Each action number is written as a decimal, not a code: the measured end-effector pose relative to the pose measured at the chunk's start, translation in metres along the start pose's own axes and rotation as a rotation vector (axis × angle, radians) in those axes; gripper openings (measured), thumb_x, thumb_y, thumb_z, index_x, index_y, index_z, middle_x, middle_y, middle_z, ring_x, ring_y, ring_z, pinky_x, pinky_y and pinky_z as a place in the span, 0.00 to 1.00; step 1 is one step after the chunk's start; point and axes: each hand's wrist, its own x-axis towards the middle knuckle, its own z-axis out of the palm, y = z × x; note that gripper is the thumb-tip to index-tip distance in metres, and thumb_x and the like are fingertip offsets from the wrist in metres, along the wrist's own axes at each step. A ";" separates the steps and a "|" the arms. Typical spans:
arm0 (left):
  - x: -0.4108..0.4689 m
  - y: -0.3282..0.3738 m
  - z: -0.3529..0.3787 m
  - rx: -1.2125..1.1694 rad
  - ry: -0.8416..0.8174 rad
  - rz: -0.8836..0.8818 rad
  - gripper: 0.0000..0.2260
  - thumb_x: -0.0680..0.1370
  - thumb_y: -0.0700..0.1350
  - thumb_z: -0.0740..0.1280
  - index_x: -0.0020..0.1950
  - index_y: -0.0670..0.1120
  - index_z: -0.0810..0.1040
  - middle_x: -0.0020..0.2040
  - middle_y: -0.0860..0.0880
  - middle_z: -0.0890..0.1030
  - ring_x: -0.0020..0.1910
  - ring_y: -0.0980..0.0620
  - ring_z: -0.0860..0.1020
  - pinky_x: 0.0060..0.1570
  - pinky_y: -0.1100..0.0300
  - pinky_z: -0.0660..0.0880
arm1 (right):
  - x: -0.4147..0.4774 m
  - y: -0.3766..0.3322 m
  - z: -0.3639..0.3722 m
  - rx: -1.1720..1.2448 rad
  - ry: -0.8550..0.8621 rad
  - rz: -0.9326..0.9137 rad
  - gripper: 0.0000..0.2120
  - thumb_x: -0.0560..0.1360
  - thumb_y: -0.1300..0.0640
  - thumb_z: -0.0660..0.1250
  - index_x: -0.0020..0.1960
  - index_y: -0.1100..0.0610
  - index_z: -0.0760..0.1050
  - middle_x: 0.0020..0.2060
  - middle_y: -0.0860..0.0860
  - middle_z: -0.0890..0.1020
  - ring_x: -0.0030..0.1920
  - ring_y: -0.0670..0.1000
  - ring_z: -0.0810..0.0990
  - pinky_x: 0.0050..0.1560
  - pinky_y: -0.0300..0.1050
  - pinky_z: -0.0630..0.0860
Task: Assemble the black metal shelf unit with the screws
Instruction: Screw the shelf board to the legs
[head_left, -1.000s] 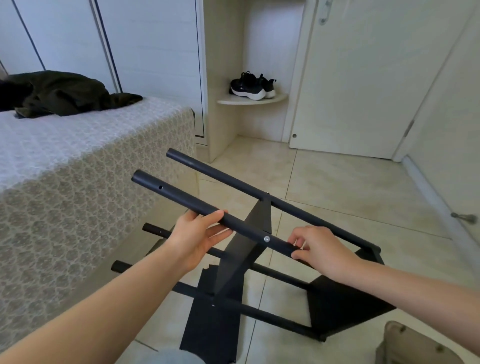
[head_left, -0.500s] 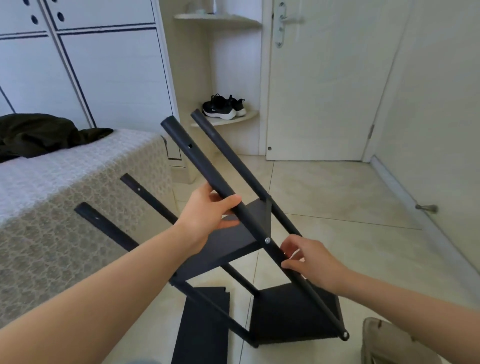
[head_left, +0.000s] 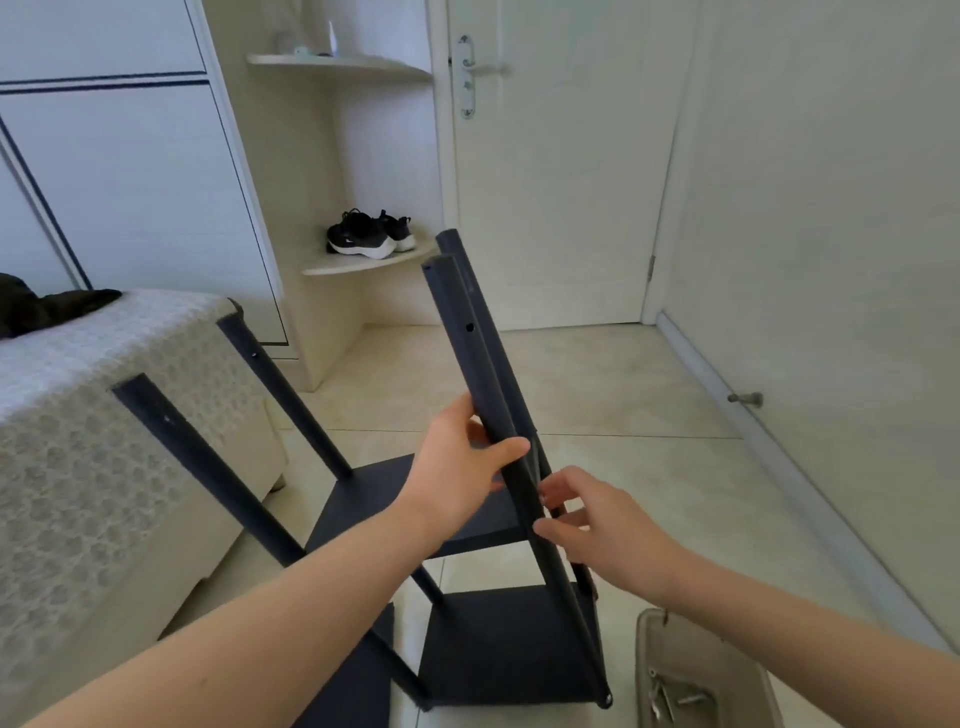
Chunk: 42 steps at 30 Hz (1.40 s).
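The left hand grips 1 leaning pole of the shelf unit. The right hand touches it lower down, fingers loose.

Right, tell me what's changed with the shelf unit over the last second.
The shelf unit has been tipped up from lying nearly flat to almost upright, post tops swinging up toward the door. The left hand kept its grip on the near post; the right hand has loosened to open fingers beside it. The two fitted shelves, bed and shoes are unchanged.
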 end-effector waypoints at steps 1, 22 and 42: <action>0.000 0.000 0.006 0.017 0.007 0.001 0.13 0.77 0.41 0.74 0.58 0.51 0.76 0.48 0.48 0.82 0.47 0.50 0.84 0.46 0.56 0.84 | -0.002 0.001 0.000 -0.011 0.014 -0.011 0.14 0.80 0.53 0.67 0.63 0.50 0.70 0.58 0.45 0.76 0.54 0.46 0.79 0.51 0.38 0.79; -0.008 -0.113 -0.009 1.071 -0.415 0.016 0.32 0.84 0.50 0.63 0.82 0.60 0.48 0.83 0.57 0.49 0.82 0.50 0.44 0.79 0.47 0.45 | -0.001 0.055 0.001 -0.083 0.095 0.028 0.10 0.81 0.55 0.63 0.61 0.50 0.68 0.52 0.43 0.75 0.48 0.43 0.78 0.41 0.30 0.73; -0.003 -0.141 0.033 1.374 -0.481 0.108 0.38 0.85 0.45 0.62 0.81 0.60 0.37 0.83 0.52 0.41 0.82 0.40 0.41 0.77 0.35 0.50 | -0.018 0.082 -0.018 -0.023 0.119 0.171 0.19 0.81 0.60 0.63 0.70 0.52 0.64 0.59 0.50 0.76 0.53 0.51 0.80 0.57 0.46 0.79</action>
